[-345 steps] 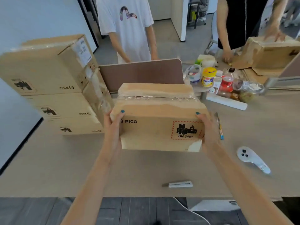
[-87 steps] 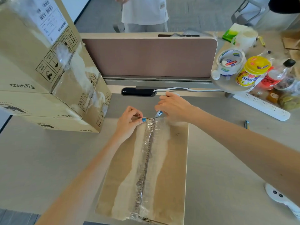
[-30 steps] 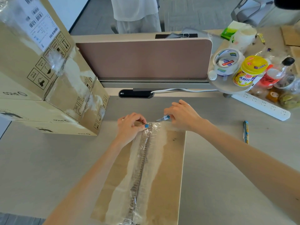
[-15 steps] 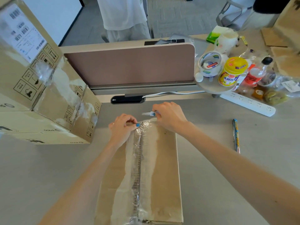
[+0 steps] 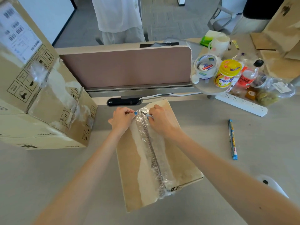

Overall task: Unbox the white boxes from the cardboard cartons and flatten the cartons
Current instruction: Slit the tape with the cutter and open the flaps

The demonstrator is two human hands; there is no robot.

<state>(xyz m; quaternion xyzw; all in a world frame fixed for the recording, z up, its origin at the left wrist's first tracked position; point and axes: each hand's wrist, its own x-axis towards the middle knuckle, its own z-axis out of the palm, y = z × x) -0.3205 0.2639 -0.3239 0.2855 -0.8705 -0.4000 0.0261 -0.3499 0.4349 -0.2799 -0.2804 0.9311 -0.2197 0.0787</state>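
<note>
Cardboard carton (image 5: 181, 159) flat on the grey table (image 5: 48, 176), near the middle, long axis running from near to far and skewed slightly, flaps closed. Down its top seam, a strip of wrinkled clear tape (image 5: 151, 151), with pale torn paper on either side.

At the far end of that seam, both hands close together. Left hand (image 5: 121, 119) on the left of the tape, fingers curled, thumb and fingertips pinching the clear tape at its far edge. Right hand (image 5: 162, 122) on the right, fingers curled round a small cutter (image 5: 145, 114), blade tip on the tape just beside the left thumb.

Further out: to the left, a stack of taped cartons (image 5: 40, 111) with printed labels, near the carton's far left corner but apart from it. Beyond the hands, a brown divider panel (image 5: 129, 67) upright across the table. Far right, a tape roll (image 5: 206, 65), a yellow-lidded jar (image 5: 227, 73) and a white power strip (image 5: 241, 104). Right of the carton, well apart, a slim blue stick (image 5: 232, 138); nearer, a white controller (image 5: 272, 187). Behind the divider, a person in white (image 5: 118, 18).
</note>
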